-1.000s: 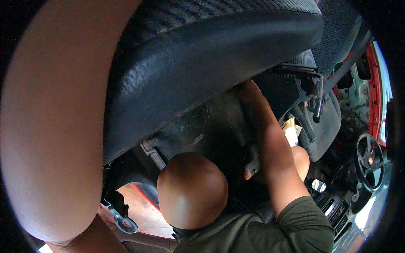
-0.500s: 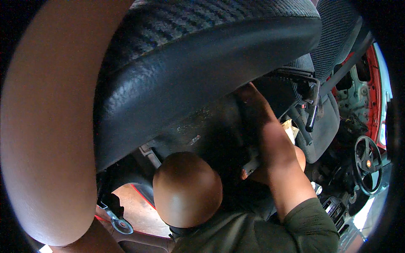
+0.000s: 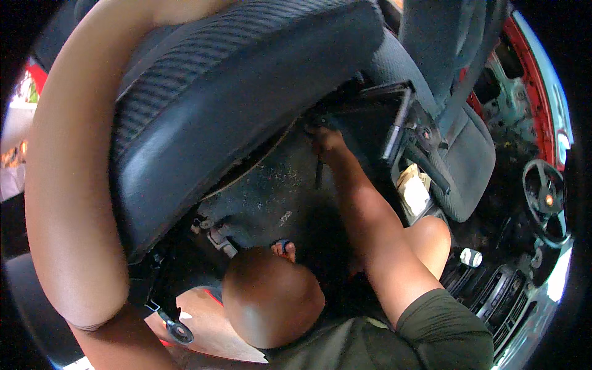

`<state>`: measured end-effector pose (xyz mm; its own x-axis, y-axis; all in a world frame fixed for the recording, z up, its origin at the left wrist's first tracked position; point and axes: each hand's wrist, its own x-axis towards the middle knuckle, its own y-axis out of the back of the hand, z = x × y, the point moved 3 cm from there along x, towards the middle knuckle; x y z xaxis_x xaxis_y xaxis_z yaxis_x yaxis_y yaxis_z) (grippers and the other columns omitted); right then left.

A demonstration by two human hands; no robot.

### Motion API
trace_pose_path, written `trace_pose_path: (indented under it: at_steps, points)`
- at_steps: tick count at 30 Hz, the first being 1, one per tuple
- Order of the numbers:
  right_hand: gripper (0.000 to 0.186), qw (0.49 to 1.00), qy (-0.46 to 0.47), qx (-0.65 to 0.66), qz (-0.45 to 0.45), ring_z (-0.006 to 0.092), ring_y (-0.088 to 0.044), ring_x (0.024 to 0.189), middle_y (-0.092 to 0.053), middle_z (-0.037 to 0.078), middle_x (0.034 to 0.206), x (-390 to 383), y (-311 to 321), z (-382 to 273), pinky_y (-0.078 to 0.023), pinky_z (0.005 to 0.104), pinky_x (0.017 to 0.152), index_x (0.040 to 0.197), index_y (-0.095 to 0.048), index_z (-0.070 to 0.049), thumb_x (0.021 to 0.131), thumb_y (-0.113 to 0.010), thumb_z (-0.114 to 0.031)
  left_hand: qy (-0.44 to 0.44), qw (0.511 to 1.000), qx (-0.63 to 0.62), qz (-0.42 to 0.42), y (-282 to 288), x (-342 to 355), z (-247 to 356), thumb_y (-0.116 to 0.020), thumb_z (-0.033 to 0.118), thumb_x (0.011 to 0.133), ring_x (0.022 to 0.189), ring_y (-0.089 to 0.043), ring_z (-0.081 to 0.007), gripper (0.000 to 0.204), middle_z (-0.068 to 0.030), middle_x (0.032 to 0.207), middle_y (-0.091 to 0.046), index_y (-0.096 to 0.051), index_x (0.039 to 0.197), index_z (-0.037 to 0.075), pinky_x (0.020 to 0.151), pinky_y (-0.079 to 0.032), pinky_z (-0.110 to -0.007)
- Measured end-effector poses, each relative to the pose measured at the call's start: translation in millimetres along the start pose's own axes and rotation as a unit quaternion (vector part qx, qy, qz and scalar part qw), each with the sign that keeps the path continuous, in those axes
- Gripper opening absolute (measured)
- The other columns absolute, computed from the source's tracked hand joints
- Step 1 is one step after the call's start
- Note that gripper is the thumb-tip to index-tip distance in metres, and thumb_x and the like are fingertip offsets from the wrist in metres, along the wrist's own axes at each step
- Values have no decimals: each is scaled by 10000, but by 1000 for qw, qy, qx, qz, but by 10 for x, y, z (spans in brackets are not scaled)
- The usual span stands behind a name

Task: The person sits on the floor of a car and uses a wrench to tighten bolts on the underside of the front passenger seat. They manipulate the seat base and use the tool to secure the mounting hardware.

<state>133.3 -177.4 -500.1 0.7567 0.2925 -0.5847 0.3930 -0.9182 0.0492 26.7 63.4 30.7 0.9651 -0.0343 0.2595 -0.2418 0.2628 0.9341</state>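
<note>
A dark car seat (image 3: 246, 105) with ribbed cloth and smooth side trim stands tilted over the floor. My left arm runs up along its left side; my left hand (image 3: 188, 9) reaches over the seat at the upper edge, its fingers out of sight. Beneath the seat's raised edge, my right hand (image 3: 328, 140) is closed near the seat's underside. What it holds is too dark to make out. A thin dark rod (image 3: 319, 174) extends downward beside that hand. Next to it is a black frame with a shiny metal bar (image 3: 396, 126).
My bent knee (image 3: 271, 296) is low in the middle, above the dusty floor (image 3: 271, 185). A metal bracket (image 3: 221, 239) and a belt anchor (image 3: 177, 330) lie left of it. To the right are papers (image 3: 414, 191), a lever (image 3: 428, 169), another seat (image 3: 472, 160), and a steering wheel (image 3: 547, 200).
The seat has shifted up and left in view, exposing more floor and the metal-barred frame. My right hand, hidden under the seat before, now shows. My left arm appears farther over the seat.
</note>
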Motion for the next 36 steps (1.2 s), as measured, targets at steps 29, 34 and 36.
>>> trace_pose_path:
  at_steps: [29, 34, 36]
  points:
    - [276, 937, 156, -304, 70, 371, -665, 951, -686, 173, 1030, -1040, 225, -853, -523, 489, 818, 993, -672, -104, 854, -659, -342, 466, 800, -300, -230, -3874, -876, 420, -418, 660, 930, 866, -650, -301, 692, -164, 928, -667, -610, 1064, 9, 654, -507, -426]
    - [327, 943, 167, -288, -11, 395, -646, 951, -669, 231, 997, -1067, 278, -700, -517, 470, 845, 1013, -644, -15, 779, -674, -241, 571, 700, -405, -140, -4516, -632, 434, -401, 709, 911, 835, -653, -243, 770, -96, 1010, -674, -550, 1193, 8, 647, -505, -370]
    - [412, 973, 60, -181, -130, 389, -650, 963, -672, 238, 1006, -1143, 487, -508, -519, 445, 858, 1091, -620, 7, 796, -678, -274, 571, 704, -406, -114, -4476, -525, 607, -397, 692, 923, 813, -660, -243, 754, -103, 1016, -680, -547, 1184, 2, 656, -509, -359]
